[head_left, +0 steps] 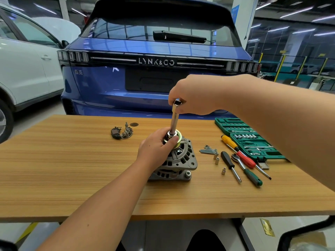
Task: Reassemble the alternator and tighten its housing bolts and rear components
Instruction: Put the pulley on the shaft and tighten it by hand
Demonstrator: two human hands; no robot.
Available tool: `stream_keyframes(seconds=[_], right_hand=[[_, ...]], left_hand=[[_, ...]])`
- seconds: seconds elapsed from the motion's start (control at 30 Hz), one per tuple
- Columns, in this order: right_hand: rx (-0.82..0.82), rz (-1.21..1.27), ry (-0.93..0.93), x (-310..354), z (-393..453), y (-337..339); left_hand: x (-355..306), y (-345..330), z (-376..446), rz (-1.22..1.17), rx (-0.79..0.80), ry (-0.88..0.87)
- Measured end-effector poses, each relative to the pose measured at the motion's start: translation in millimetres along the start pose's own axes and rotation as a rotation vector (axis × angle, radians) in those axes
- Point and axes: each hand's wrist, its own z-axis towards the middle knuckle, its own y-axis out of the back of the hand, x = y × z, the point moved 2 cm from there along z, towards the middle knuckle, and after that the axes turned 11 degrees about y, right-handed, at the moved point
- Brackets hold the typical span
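A grey alternator (178,163) stands on the wooden table (72,169), pulley end up. My left hand (155,147) grips the gold-coloured pulley (179,137) at its top. A long chrome extension bar with a socket (174,122) stands upright on the pulley's centre. My right hand (192,95) holds the top end of that bar, fingers curled round it. A dark rear component with rectifier parts (121,132) lies on the table to the far left of the alternator.
Right of the alternator lie long bolts and screws (208,150), small sockets (216,158), a black-handled screwdriver (229,164), a green-handled ratchet (248,172), a red and yellow screwdriver (239,154) and an open green socket set (250,142). A blue car (154,69) stands behind the table.
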Motion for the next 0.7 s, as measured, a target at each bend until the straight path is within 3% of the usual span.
stream_keyframes(seconds=[0.27,0.5,0.6,0.7], right_hand=[[-0.041,-0.010,-0.259,1,9,-12],[0.010,0.072,-0.040,-1,0,-3],[0.026,0.113,-0.080,-1,4,-4],[-0.031,-0.042,-0.194,0,9,-9]], left_hand=[[1,3,0,-0.039,0.021,0.017],[2,1,0,-0.040,0.011,-0.001],[4,2,0,-0.080,0.032,0.010],[4,3,0,-0.114,0.049,0.009]])
